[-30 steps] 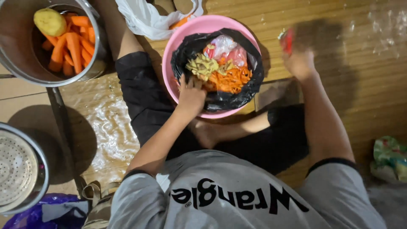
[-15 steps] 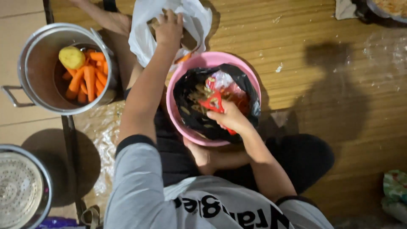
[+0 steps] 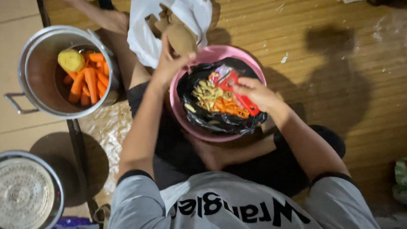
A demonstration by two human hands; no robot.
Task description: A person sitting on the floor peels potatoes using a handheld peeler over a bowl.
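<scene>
Head view: I've got a potato (image 3: 180,39) and a red peeler (image 3: 238,93) in hand.
Left hand (image 3: 169,63) fingers curl round the potato above the pink basin (image 3: 178,111); right hand (image 3: 257,92) fingers pinch the peeler over the scraps.

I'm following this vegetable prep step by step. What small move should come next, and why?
Probably bring the unpeeled potato in the left hand over the lined pink basin to meet the red peeler in the right hand, since peelings already lie there.

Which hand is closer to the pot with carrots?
Left. The left hand, holding a potato, is just right of the pot; the right hand is farther, over the pink bowl.
</scene>
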